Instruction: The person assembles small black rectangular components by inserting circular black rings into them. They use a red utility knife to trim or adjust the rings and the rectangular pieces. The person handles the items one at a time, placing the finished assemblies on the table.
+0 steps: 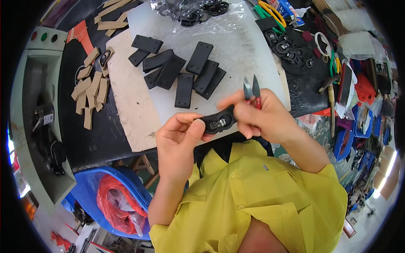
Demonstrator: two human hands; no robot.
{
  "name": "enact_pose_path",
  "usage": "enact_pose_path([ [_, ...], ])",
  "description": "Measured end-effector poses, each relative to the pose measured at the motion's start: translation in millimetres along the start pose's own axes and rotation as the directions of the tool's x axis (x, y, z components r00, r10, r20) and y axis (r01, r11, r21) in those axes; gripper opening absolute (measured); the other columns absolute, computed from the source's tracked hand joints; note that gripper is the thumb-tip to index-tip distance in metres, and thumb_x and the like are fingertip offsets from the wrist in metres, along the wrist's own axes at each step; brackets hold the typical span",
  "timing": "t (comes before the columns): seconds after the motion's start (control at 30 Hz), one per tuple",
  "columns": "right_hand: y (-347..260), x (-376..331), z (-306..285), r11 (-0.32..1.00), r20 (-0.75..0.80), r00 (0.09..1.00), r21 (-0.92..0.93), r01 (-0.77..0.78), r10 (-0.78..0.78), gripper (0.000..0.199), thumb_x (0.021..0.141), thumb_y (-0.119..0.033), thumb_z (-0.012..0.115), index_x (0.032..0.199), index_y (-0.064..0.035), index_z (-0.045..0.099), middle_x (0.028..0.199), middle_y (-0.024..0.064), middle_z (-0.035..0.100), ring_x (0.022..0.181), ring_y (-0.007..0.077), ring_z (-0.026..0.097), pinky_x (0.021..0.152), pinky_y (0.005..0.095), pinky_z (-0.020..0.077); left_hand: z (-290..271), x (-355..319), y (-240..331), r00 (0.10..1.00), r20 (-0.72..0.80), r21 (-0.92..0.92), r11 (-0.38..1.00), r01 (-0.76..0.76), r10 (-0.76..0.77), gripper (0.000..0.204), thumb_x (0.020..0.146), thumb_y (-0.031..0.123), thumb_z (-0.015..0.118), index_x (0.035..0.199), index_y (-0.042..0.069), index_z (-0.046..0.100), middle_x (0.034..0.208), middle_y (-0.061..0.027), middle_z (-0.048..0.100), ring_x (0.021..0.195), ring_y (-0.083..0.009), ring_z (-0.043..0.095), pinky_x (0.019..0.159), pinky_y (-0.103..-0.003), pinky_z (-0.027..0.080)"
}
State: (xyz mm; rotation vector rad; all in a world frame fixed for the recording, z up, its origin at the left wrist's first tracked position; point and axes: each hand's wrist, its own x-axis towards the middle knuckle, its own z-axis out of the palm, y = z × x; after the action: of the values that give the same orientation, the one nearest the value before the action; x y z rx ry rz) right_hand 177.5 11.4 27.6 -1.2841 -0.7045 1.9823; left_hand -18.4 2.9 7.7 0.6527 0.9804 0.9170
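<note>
My left hand (175, 141) pinches one end of a small elongated black piece (217, 123) with a shiny metal fitting in its middle, held above the table's front edge. At the piece's other end is my right hand (268, 116), its fingers curled and partly blurred. Small scissors (249, 89) with red handles are tucked in that same hand, blades pointing up and away from me. Whether the right fingertips grip the black piece or only touch it, I cannot tell. Beyond my hands, several black rectangular pieces (184, 90) with small holes lie in a loose pile.
A white sheet (249, 50) overlies a beige board (135, 126). Tan strips (93, 86) are scattered at the left. Clear plastic (219, 19) with black rings sits at the back. More black fittings (291, 50) and a hammer (331, 84) are right. A blue bin (84, 185) stands below left.
</note>
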Motion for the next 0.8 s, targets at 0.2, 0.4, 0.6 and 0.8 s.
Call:
enact_pose_path([
  [0.2, -4, 1, -16, 0.874, -0.136, 0.906, -0.354, 0.332, -0.400, 0.012, 0.083, -0.015, 0.064, 0.087, -0.0039, 0.064, 0.061, -0.0059, 0.052, 0.051, -0.0005, 0.042, 0.044, 0.0173, 0.0303, 23, 24, 3, 0.922, 0.118, 0.489, 0.787, -0.377, 0.368, 0.012, 0.085, 0.005, 0.059, 0.093, -0.004, 0.058, 0.080, -0.0065, 0.061, 0.069, -0.0101, 0.057, 0.064, -0.021, 0.045],
  [0.4, -49, 20, -123, 0.498, -0.347, 0.497, -0.841, 0.209, -0.795, 0.020, 0.086, -0.020, 0.060, 0.089, -0.0011, 0.067, 0.061, -0.0045, 0.053, 0.054, 0.0043, 0.047, 0.047, 0.0197, 0.0334, 42, 124, 45, 0.597, 0.543, 0.769, -0.065, -0.636, 0.591, 0.013, 0.078, 0.002, 0.060, 0.091, 0.000, 0.062, 0.083, -0.0113, 0.064, 0.075, -0.0239, 0.061, 0.067, -0.030, 0.048],
  [0.6, -75, 61, -80, 0.073, 0.119, 0.515, -0.938, 0.338, -0.849, 0.013, 0.076, -0.007, 0.065, 0.089, -0.0040, 0.065, 0.082, 0.0089, 0.065, 0.070, 0.0225, 0.062, 0.059, 0.0297, 0.0493, 43, 172, 67, 0.673, 0.513, 0.843, -0.461, -0.277, 0.534, 0.030, 0.074, 0.017, 0.066, 0.101, 0.003, 0.062, 0.100, -0.0088, 0.062, 0.091, -0.0257, 0.056, 0.079, -0.034, 0.045],
  [0.8, -80, 149, -53, -0.113, 0.269, 0.430, -0.928, 0.355, -0.862, 0.018, 0.075, -0.019, 0.065, 0.088, -0.0068, 0.065, 0.083, 0.0064, 0.061, 0.073, 0.0272, 0.061, 0.064, 0.0369, 0.0489, 22, 168, 68, 0.670, 0.536, 0.843, -0.288, -0.454, 0.514, 0.033, 0.071, 0.011, 0.068, 0.103, 0.004, 0.062, 0.101, -0.0087, 0.062, 0.091, -0.0263, 0.056, 0.079, -0.035, 0.045],
])
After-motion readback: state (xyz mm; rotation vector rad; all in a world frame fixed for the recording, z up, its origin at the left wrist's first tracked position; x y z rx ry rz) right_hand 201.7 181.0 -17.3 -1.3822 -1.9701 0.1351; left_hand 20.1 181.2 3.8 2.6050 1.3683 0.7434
